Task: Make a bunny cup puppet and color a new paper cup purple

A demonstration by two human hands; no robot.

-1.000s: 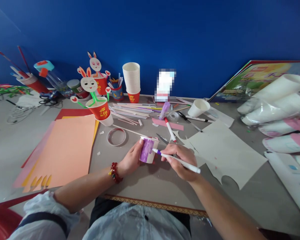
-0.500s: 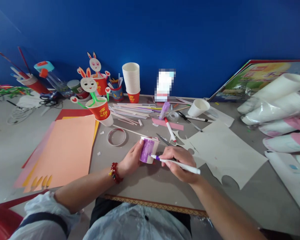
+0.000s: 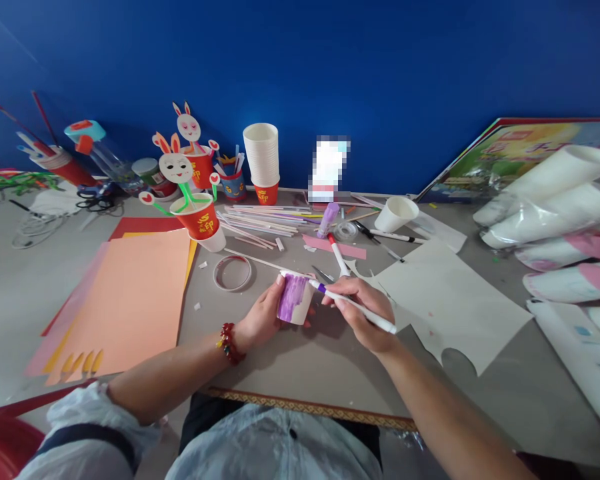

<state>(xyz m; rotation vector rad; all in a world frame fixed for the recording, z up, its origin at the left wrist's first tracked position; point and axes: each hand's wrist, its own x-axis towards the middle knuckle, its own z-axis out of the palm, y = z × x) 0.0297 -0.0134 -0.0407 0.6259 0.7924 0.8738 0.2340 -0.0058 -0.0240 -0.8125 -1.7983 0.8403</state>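
A white paper cup point(image 3: 293, 299), its side partly coloured purple, is tilted in my left hand point(image 3: 261, 319), which wraps round it from the left. My right hand point(image 3: 363, 308) grips a white marker point(image 3: 363, 310) with a purple band near its tip. That tip touches or nearly touches the cup's upper right side, close to the rim. A roll of tape point(image 3: 233, 273) lies left of the cup, and a red-capped marker point(image 3: 339, 256) lies behind my right hand beside partly hidden scissors point(image 3: 323, 274).
Coloured paper sheets point(image 3: 130, 293) lie at left, cut white paper point(image 3: 450, 300) at right. Behind are rabbit-decorated red cups point(image 3: 203, 223), paper straws point(image 3: 265, 220), a stack of white cups point(image 3: 261, 157), a glue stick point(image 3: 329, 220) and a lone white cup point(image 3: 397, 215). Wrapped white cups point(image 3: 555, 187) lie far right.
The marker tip and my right hand have moved up from the cup's lower middle to its upper right. The cup has turned slightly in my left hand, and more purple shows near the rim.
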